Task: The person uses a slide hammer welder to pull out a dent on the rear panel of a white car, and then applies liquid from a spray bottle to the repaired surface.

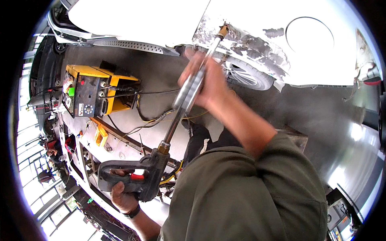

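Observation:
A slide-hammer dent puller gun [152,168] runs diagonally from lower left up to the car. My left hand [123,196] grips its black handle, with fingers through the loop by the red trigger [137,176]. My right hand [210,78], blurred, wraps round the silver sliding weight [187,93] on the shaft. The brass-coloured tip [223,30] lies at the scraped, bare-metal panel [253,46] above the wheel; whether it touches is hard to tell. The white car body [140,18] spreads across the top, with its wheel [247,74] just below the arch.
A yellow and black welding machine [90,92] stands to the left, its cables [155,120] running toward me. A low cart with a yellow object [100,135] and small tools lies below it. A dark car [42,68] is farther left. My legs [197,138] show beneath the puller.

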`<state>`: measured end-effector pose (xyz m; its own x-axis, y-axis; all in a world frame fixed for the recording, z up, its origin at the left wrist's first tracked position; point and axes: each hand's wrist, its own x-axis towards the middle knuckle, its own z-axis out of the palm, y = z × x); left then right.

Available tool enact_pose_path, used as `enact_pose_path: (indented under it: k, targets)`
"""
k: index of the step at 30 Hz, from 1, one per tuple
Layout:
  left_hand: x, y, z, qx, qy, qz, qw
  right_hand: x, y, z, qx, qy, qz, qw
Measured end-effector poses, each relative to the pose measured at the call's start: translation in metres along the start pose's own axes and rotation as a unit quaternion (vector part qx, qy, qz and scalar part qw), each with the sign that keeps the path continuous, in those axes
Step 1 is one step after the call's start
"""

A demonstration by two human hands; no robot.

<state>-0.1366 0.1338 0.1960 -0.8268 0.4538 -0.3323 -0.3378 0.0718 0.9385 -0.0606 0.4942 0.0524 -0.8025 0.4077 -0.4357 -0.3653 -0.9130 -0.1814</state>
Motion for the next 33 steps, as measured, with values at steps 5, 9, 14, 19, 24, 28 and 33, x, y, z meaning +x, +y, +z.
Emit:
enact_pose_path:
  k: [5, 9, 14, 19, 24, 28, 33]
  targets:
    - [-0.015, 0.026, -0.051, -0.016, 0.09, -0.005, 0.996, -0.064, 0.089, 0.025, 0.033, -0.02, 0.045, 0.998]
    - [-0.016, 0.008, -0.033, -0.007, 0.056, 0.001, 0.998, -0.06, 0.082, 0.025, 0.046, -0.006, 0.099, 0.994]
    - [-0.009, -0.026, -0.025, -0.069, 0.001, -0.029, 0.997, -0.054, 0.063, 0.01, 0.005, 0.022, 0.088, 0.996]
    - [-0.012, -0.031, -0.011, -0.043, 0.005, -0.073, 0.996, -0.056, 0.064, -0.012, 0.011, 0.053, 0.089, 0.995]
    - [-0.017, -0.038, -0.003, -0.042, 0.033, -0.068, 0.996, -0.059, 0.056, -0.011, 0.003, 0.049, 0.098, 0.994]
    - [-0.019, -0.039, 0.002, -0.044, 0.022, -0.037, 0.998, -0.056, 0.051, -0.008, -0.008, 0.023, 0.094, 0.995]
    - [-0.02, -0.038, 0.001, -0.032, 0.008, -0.024, 0.999, -0.057, 0.046, -0.003, -0.012, 0.032, 0.104, 0.994]
